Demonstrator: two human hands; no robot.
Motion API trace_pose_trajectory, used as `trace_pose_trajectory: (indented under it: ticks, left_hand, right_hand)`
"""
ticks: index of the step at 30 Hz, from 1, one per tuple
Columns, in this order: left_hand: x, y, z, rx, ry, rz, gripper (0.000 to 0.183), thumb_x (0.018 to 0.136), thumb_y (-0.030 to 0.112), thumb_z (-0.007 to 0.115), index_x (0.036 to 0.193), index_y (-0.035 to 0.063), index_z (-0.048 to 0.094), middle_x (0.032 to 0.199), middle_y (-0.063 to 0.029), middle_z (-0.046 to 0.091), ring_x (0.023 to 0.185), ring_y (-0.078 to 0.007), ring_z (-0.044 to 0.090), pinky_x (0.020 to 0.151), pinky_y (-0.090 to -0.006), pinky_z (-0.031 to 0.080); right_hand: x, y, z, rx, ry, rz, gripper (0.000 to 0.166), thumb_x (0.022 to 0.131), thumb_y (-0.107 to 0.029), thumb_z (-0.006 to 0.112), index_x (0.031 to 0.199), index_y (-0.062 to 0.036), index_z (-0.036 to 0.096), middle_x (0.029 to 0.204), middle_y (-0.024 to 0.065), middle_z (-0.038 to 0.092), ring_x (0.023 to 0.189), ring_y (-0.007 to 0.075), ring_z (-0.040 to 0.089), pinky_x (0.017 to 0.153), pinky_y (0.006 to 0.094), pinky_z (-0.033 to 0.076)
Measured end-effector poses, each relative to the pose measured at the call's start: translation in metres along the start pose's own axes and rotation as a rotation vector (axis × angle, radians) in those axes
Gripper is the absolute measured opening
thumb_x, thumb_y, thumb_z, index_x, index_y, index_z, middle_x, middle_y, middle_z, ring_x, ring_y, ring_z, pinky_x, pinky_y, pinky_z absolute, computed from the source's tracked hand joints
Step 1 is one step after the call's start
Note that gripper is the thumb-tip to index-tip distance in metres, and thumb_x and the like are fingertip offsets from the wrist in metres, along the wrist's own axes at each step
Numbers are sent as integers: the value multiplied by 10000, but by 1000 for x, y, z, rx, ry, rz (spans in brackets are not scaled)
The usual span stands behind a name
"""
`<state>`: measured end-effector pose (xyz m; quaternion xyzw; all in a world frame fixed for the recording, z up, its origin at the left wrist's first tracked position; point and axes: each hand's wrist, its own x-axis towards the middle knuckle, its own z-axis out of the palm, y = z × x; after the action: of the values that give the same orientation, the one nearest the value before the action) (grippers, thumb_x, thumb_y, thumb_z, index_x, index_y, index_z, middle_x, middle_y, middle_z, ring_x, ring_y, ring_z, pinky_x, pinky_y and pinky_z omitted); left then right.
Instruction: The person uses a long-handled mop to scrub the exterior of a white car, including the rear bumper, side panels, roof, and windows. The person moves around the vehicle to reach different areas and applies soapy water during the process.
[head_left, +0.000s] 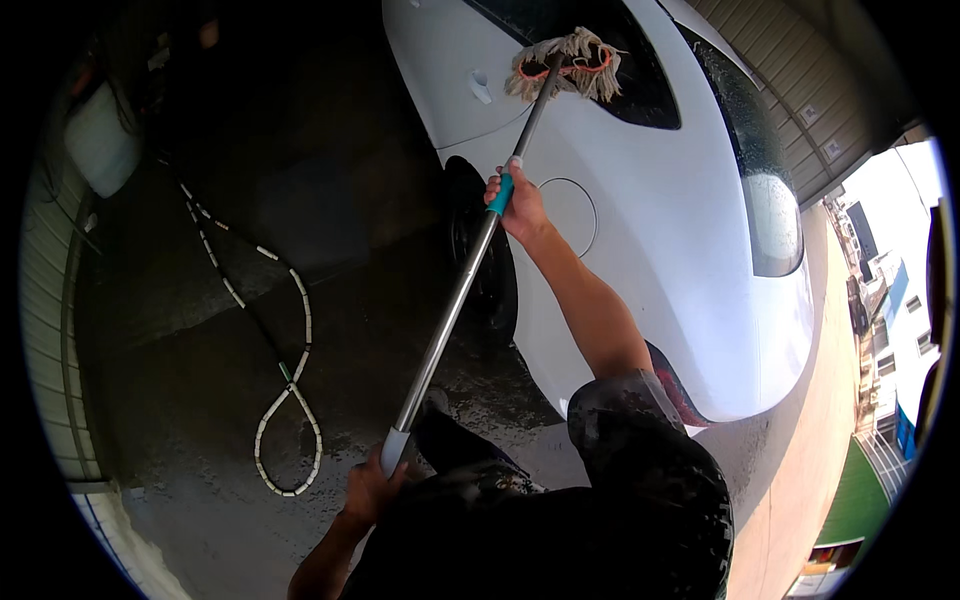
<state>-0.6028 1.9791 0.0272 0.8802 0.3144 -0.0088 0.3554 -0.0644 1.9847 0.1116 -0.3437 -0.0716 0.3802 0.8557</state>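
Note:
A string mop (566, 66) with a long metal pole (457, 300) reaches from low in the view up to a white car (645, 195). Its shaggy strands lie against the car's side, at the lower edge of a dark side window (637, 90). My right hand (517, 196) is closed around the teal grip partway up the pole, beside the round fuel flap (574, 214). Lower down, my left hand (375, 484) holds the pale grip at the pole's end; my clothing partly hides it.
A hose (307, 315) in pale and dark segments lies looped on the wet floor to the left. The car's rear wheel (480, 255) stands near the pole. A ribbed metal wall (52, 300) runs along the far left, with a whitish container (103, 141) near it.

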Motion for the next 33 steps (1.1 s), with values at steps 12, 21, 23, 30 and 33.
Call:
trace_pose_trajectory:
  ticks: [12,21,23,30,33]
  left_hand:
    - [-18,-222,-81,283,-53,-416,249,706,153,800,903,68,674,810,-175,711,790,-378,700,691,-471,547]
    - [210,-19,-16,59,-46,-128,484,801,317,759,1171,55,589,912,-228,703,866,-423,687,719,-509,545]
    - [235,-32,-35,15,-57,-35,587,786,411,761,1224,64,581,929,-192,712,859,-391,697,723,-489,548]
    - [263,-178,-152,100,-211,-32,585,737,491,793,1105,63,641,842,-175,714,805,-367,702,714,-469,547]
    - [297,-142,-226,189,-25,10,543,735,481,792,1003,23,678,833,-214,705,816,-415,682,737,-505,537]
  right_hand:
    - [-165,83,-34,-67,-470,523,181,890,-183,709,992,-85,596,937,49,604,1133,263,586,1110,471,359]
    - [102,-63,42,-116,124,-81,256,914,-208,685,982,-56,491,804,52,539,738,181,556,715,355,524]
    - [106,-78,60,-148,55,-144,264,913,-213,691,956,-64,478,788,47,526,723,172,539,696,355,510]
    - [-7,-10,77,40,273,-273,259,930,-238,639,808,-122,442,626,7,405,582,154,436,587,344,435]
    - [8,-15,106,44,366,-420,238,929,-236,621,836,-120,436,615,0,377,570,144,421,578,328,428]
